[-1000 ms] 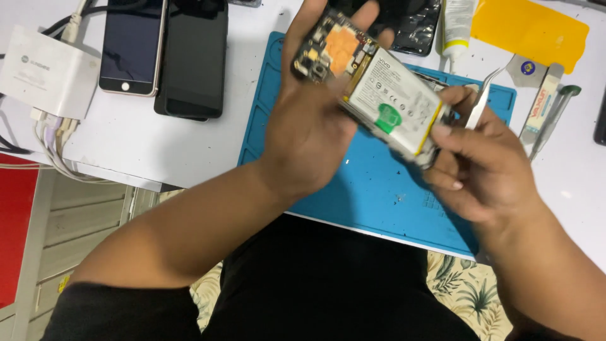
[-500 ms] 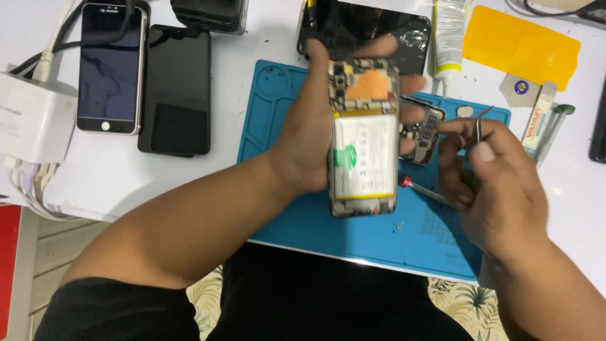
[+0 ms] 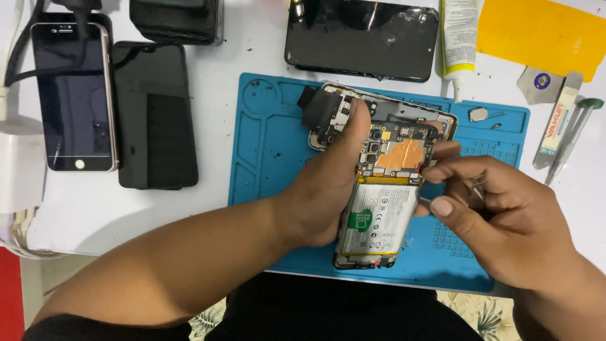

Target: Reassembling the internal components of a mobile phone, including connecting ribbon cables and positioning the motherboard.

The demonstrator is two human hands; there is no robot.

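Gripping the opened phone point(image 3: 379, 208) in my left hand point(image 3: 322, 202), long axis pointing away from me; right hand point(image 3: 499, 221) pinches tweezers point(image 3: 478, 189) at its right edge.

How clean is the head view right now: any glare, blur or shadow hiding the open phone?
Head view: sharp and evenly lit; the open phone and its white battery label read clearly. Soft glare sheens the dark screen at the top. The left hand casts only a faint shadow on the blue mat. The right hand hides most of the thin metal tool it pinches.
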